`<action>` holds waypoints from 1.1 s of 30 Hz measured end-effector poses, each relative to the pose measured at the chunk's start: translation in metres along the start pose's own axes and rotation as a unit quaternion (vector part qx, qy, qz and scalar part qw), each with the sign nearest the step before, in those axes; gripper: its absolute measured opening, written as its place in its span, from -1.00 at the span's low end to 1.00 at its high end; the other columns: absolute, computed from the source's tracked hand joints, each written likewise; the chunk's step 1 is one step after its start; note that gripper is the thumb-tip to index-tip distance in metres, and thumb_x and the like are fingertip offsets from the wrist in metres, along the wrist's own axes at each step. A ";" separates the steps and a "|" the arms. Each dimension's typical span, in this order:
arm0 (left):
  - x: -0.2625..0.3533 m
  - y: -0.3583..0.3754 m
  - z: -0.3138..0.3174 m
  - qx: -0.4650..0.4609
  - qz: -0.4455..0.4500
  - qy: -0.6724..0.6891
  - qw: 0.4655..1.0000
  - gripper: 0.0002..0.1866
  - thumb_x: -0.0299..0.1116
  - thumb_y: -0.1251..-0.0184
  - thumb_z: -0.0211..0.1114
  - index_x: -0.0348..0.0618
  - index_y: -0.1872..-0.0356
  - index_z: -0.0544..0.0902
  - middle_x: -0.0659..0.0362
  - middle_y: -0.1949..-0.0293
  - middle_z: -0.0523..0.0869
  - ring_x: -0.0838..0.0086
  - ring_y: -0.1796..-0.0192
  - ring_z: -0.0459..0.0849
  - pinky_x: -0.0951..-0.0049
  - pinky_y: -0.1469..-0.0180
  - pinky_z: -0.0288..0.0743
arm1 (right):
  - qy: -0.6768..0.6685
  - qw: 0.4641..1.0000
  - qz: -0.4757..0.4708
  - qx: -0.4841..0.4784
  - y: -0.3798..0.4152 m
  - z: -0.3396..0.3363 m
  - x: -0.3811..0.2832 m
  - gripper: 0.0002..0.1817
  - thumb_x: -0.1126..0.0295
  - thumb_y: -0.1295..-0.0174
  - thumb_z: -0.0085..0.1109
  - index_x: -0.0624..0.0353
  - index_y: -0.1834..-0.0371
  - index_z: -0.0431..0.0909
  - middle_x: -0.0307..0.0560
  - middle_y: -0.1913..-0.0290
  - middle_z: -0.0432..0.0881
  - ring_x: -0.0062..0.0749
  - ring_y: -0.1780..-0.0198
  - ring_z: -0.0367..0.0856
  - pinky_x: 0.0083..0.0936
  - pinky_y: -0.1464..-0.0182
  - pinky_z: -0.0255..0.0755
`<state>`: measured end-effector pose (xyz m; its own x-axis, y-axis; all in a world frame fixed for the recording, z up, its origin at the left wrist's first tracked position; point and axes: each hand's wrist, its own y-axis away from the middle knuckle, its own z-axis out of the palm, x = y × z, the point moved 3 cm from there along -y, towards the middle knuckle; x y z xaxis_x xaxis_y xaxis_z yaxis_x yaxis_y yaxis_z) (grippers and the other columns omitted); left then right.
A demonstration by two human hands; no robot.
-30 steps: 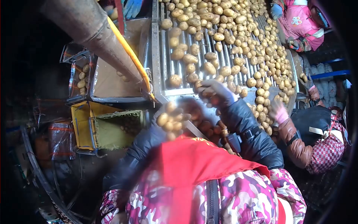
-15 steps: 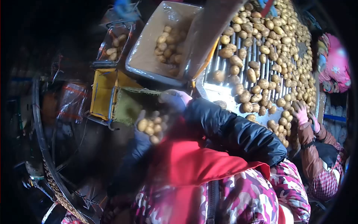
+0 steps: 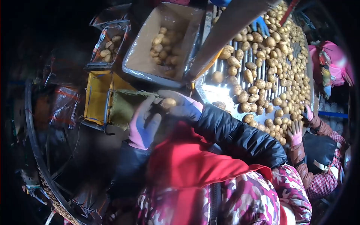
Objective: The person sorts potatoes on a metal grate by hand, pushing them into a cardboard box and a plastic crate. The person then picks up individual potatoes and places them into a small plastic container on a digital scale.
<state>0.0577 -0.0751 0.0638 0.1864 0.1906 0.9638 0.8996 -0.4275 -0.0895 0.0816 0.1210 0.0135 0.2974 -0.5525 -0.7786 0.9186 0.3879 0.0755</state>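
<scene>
My left hand [image 3: 143, 125], in a purple and pink glove, is beside the green woven bag [image 3: 125, 103]. Its fingers stretch up along the bag's near side, the thumb stands apart, and no potato shows in it. On the bag's right, my right hand [image 3: 183, 105], gloved alike, curls at the rim with a single potato [image 3: 168, 103] against its fingers. The bag's mouth faces both hands; its inside is dark and its contents are hidden. A yellow bag [image 3: 98, 97] stands open on a frame just left of it.
A plastic-lined box [image 3: 137, 62] and a smaller lined crate [image 3: 98, 45] hold potatoes. Many potatoes lie on the roller table [image 3: 221, 92]. A co-worker's gloved hands [image 3: 295, 131] are at its lower right, another's blue glove [image 3: 260, 26] at the top. A curved rail [image 3: 33, 131] runs left.
The cluster of potatoes at my left hand is gone from sight. My left hand has moved up to the green bag. A single potato now shows at my right hand.
</scene>
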 end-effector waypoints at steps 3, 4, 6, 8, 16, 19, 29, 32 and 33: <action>0.015 -0.020 0.013 -0.046 0.180 -0.179 0.966 -0.38 -0.47 -0.24 0.47 -0.29 -0.37 0.60 -0.13 -0.41 0.57 0.01 -0.47 0.54 0.12 -0.53 0.41 | -0.012 0.999 -0.006 0.043 0.009 -0.002 -0.008 -0.15 0.35 -0.33 0.41 0.15 -0.68 0.26 -0.09 -0.46 0.52 -0.37 -0.48 0.45 -0.33 -0.56 0.29; 0.017 -0.023 0.021 -0.045 0.188 -0.176 0.965 -0.37 -0.50 -0.21 0.48 -0.28 -0.37 0.61 -0.13 -0.43 0.54 0.02 -0.47 0.55 0.11 -0.52 0.43 | 0.025 0.999 -0.019 0.010 0.009 -0.007 -0.006 -0.14 0.25 -0.36 0.41 0.16 -0.69 0.24 -0.07 -0.48 0.50 -0.35 -0.50 0.43 -0.31 -0.57 0.27; 0.021 -0.029 0.032 -0.038 0.204 -0.173 0.963 -0.35 -0.57 -0.14 0.48 -0.26 -0.35 0.63 -0.13 -0.48 0.49 0.02 -0.45 0.56 0.11 -0.49 0.48 | 0.101 0.992 -0.042 -0.060 0.004 -0.021 -0.001 -0.10 0.05 -0.43 0.41 0.20 -0.70 0.21 -0.03 -0.52 0.46 -0.30 -0.53 0.40 -0.27 -0.59 0.23; 0.005 -0.039 0.036 -0.034 0.204 -0.157 0.966 -0.37 -0.59 -0.07 0.53 -0.24 -0.28 0.69 -0.10 -0.40 0.57 0.04 -0.38 0.63 0.15 -0.43 0.54 | 0.231 0.972 -0.045 -0.009 0.001 -0.024 -0.001 -0.15 0.08 -0.46 0.37 0.23 -0.67 0.22 -0.03 -0.46 0.50 -0.32 -0.47 0.44 -0.31 -0.52 0.35; 0.093 -0.114 -0.059 0.439 0.327 -0.190 0.815 -0.58 -0.42 -0.43 0.45 -0.38 -0.24 0.67 -0.02 0.01 0.79 0.24 0.02 0.77 0.29 -0.17 0.63 | 0.173 0.965 0.050 0.191 0.094 -0.019 -0.083 -0.30 0.19 -0.62 0.09 0.22 -0.71 0.15 0.09 -0.33 0.64 -0.29 -0.30 0.64 -0.32 -0.46 0.44; 0.128 -0.183 -0.104 0.417 0.365 -0.260 0.791 -0.53 -0.31 -0.55 0.37 -0.37 -0.35 0.61 -0.05 -0.12 0.79 0.23 -0.08 0.76 0.27 -0.24 0.61 | 0.098 0.949 0.034 0.297 0.133 -0.038 -0.079 -0.40 0.18 -0.62 0.07 0.26 -0.60 0.30 0.06 -0.20 0.73 -0.26 -0.23 0.70 -0.33 -0.37 0.54; -0.085 -0.157 0.007 -0.097 0.063 -0.008 0.993 -0.74 -0.40 -0.45 0.35 -0.30 -0.06 0.78 0.07 0.03 0.84 0.32 -0.02 0.80 0.31 -0.20 0.65 | 0.684 0.647 0.044 0.333 0.288 -0.064 -0.050 -0.59 0.30 -0.34 0.30 0.14 -0.24 0.63 0.11 0.00 0.74 0.08 -0.04 0.71 -0.04 -0.10 0.58; -0.009 -0.061 0.130 -0.303 0.328 -0.217 0.868 -0.64 -0.49 -0.20 0.53 -0.16 -0.06 0.81 -0.02 0.04 0.84 0.07 -0.01 0.82 0.20 -0.14 0.69 | 0.770 0.594 0.011 0.233 0.267 -0.081 -0.025 -0.31 0.30 0.02 0.38 0.07 -0.31 0.55 0.04 -0.36 0.58 0.03 -0.41 0.53 0.08 -0.43 0.36; -0.004 -0.056 0.155 -0.313 0.346 -0.191 0.864 -0.65 -0.48 -0.23 0.52 -0.14 -0.07 0.81 -0.02 0.01 0.83 0.01 -0.03 0.80 0.14 -0.14 0.68 | 0.787 0.580 -0.011 0.212 0.247 -0.080 -0.029 -0.35 0.32 0.00 0.34 0.07 -0.29 0.55 0.03 -0.39 0.56 0.02 -0.45 0.50 0.13 -0.47 0.31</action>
<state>0.0678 0.0846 0.0259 0.8179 -0.0763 0.5703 0.1525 -0.9270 -0.3427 0.2794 0.2920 0.0045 -0.0153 0.9320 -0.3622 0.9983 -0.0062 -0.0580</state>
